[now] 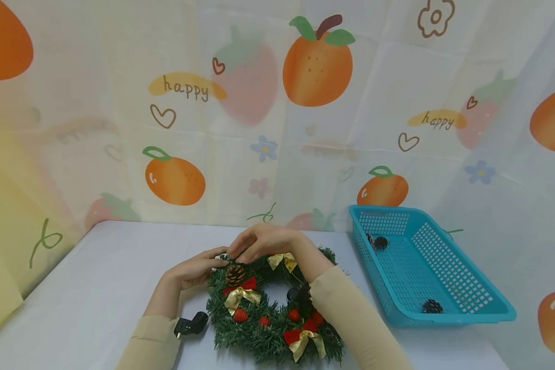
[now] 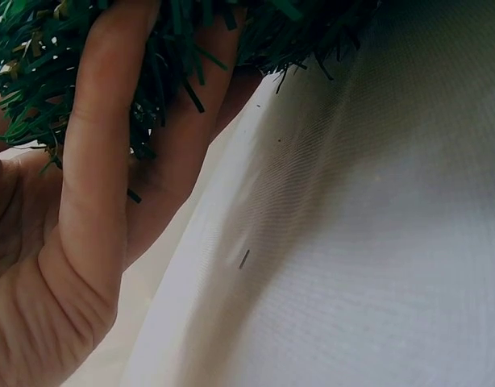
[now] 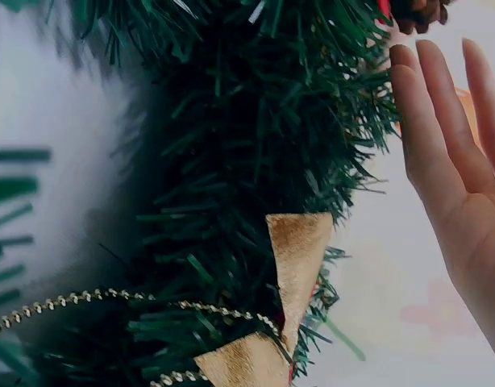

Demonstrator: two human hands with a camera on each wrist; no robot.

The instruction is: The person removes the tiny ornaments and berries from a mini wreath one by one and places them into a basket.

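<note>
A green artificial wreath (image 1: pixel 240 334) lies on the white table, trimmed with gold-and-red bows (image 1: pixel 242 297), red berries and a brown pine cone (image 1: pixel 235 276). My left hand (image 1: pixel 191 270) grips its upper left edge; in the left wrist view the fingers (image 2: pixel 98 137) curl round the greenery. Above the same edge arches my right hand (image 1: pixel 263 241), fingertips down by a small dark, white-flecked thing (image 1: pixel 223 257) partly hidden by both hands. In the right wrist view the fingers (image 3: pixel 449 121) look fairly straight beside the greenery, just under a pine cone (image 3: pixel 422 14).
A turquoise plastic basket (image 1: pixel 384 293) stands to the right, with dark pine cones (image 1: pixel 431 307) inside. A gold bead chain (image 3: pixel 70 300) runs by a gold bow (image 3: pixel 300 258) on the wreath. A fruit-printed cloth (image 1: pixel 277 169) hangs behind the table.
</note>
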